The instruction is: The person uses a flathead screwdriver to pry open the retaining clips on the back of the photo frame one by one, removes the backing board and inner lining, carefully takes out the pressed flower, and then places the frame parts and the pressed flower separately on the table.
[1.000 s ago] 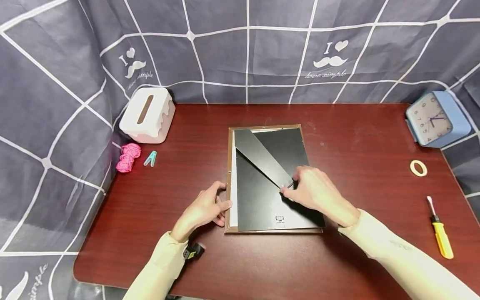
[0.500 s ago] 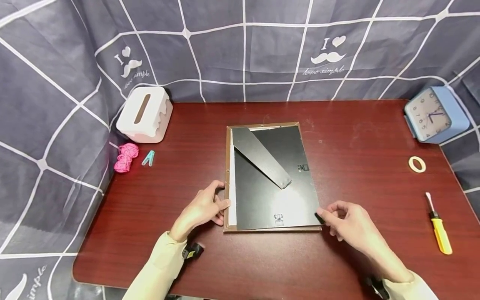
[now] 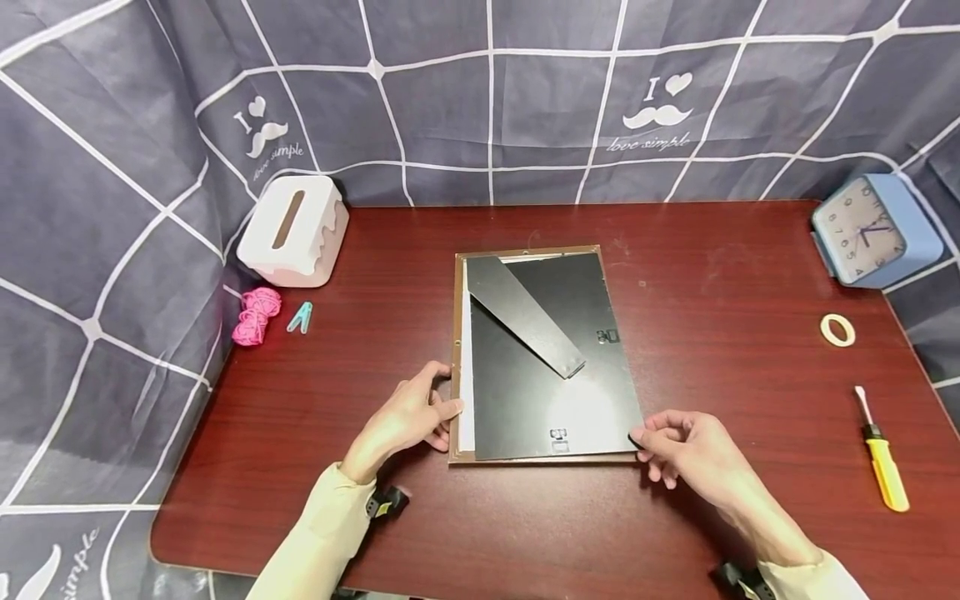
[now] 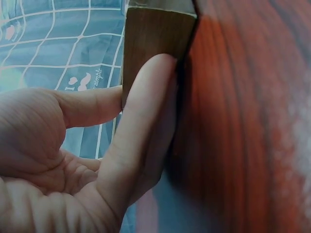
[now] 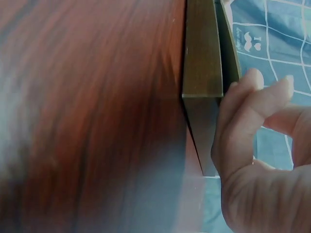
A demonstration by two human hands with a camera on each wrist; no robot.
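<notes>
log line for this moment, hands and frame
left hand: grips picture frame left edge | right hand: fingertips at frame's near right corner | frame: face down on table, backing board askew

The head view is evenly and brightly lit from above. A soft sheen is seen on the black backing board [image 3: 551, 392] near its lower edge, and pale glare patches are spread over the red-brown table [image 3: 712, 267]. Short, soft shadows are cast beneath the left hand [image 3: 408, 417] and the right hand [image 3: 686, 454]. Straight lines of the checked cloth backdrop [image 3: 487, 100] are bent outward toward the edges by wide-angle distortion. Both wrist views are dimmer and heavily blurred: the tabletop is smeared, and only the fingers [image 4: 141, 121] and the frame edge [image 5: 201, 58] are rendered fairly sharp.
</notes>
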